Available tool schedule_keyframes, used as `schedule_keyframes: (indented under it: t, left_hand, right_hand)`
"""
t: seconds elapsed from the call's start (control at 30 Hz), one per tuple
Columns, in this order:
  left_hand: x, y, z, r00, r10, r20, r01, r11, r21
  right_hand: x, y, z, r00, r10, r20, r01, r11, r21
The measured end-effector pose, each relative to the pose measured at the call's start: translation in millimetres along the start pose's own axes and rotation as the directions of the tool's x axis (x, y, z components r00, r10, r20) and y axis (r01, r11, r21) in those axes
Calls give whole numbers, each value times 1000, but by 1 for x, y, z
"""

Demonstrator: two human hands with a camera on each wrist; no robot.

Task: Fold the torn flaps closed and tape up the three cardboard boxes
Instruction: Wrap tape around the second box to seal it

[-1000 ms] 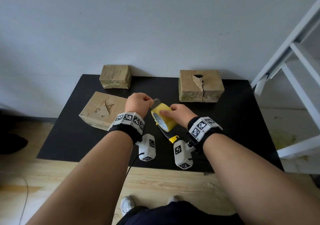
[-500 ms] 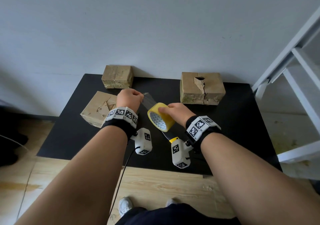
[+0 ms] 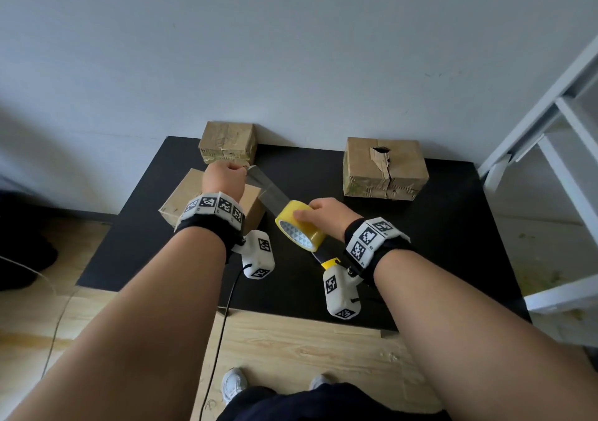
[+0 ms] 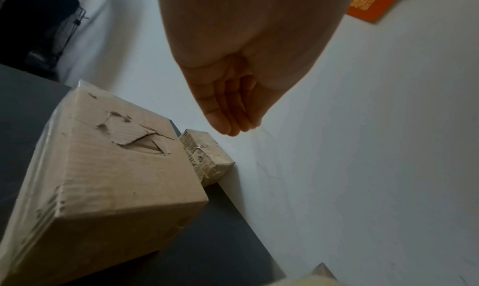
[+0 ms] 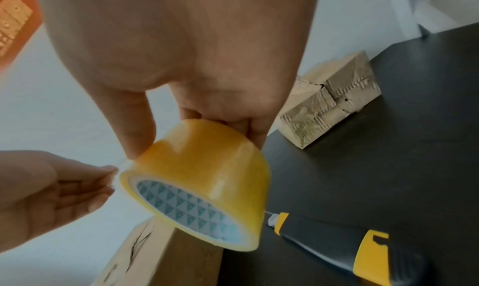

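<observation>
The right hand (image 3: 326,215) grips the yellow tape roll (image 3: 299,224) while the left hand's (image 3: 223,179) fingers (image 5: 103,172) pinch the drawn-out tape strip (image 3: 267,190), apparently. Next, lay it over the torn box (image 4: 111,167) below those fingers.

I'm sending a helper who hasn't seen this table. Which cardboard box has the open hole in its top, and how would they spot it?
On the black table, look to the far right corner by the wall. The brown cardboard box there stands apart from the other two boxes at the left, and only its top has a dark hole with a torn flap sticking up.
</observation>
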State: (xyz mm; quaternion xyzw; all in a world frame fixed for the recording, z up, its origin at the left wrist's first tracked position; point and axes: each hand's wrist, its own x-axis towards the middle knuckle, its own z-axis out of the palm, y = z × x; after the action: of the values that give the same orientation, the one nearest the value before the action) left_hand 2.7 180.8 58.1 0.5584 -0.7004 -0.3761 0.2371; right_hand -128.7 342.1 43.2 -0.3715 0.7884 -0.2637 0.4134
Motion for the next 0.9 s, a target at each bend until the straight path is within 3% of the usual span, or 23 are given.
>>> schedule_keyframes:
  t: [0.1,0.2,0.43,0.7,0.9]
  left_hand:
    - [2,1,-3,999,3,-35,-2,1000,23]
    - [7,-1,-4,998,-3,-58,2,1000,-3]
    - [19,-19,-22,993,-54,-107,59,998,39]
    - [26,-52,-62,969,-138,-203,156,985,76]
    - [43,-64,-80,958,-181,-222,186,982,3]
  right_hand:
    - [3,-1,8,1000,0,-6,0,995,-103]
    - [5,5,8,994,80,-74,-97,962,-256]
    - [6,-3,12,998,32,-61,-43,983,-181]
    - [16,-36,36,998,-41,48,50,979,-199]
    - [30,-58,56,998,8,-55,-27,934,-357]
